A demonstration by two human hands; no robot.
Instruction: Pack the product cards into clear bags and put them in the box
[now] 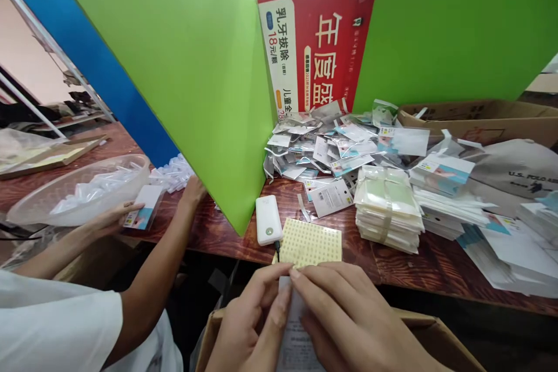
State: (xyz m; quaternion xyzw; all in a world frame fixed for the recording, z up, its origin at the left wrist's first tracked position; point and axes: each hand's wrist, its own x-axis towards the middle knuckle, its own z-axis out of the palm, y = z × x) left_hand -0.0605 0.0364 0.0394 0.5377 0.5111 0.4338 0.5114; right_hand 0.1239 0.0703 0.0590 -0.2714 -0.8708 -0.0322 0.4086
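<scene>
Works at a brown wooden table (360, 253), to the right of a translucent basket (26, 206) of clear plastic pieces, a co-worker's hand (120, 213) on a white-and-blue card (150, 199), and a green partition (174, 70). Grips a printed card (297, 346) at bottom centre, over an open cardboard box (433, 328), with left hand (248, 325) bent close along one edge, right hand (349, 319) curled over the other, and almost no gap between the fingertips at the top. Faces a white power bank (268, 218), a yellow dotted sheet (311, 241), a heap of bagged cards (320, 148), a banded stack (386, 206) and, far right, a grey cap (518, 168).
</scene>
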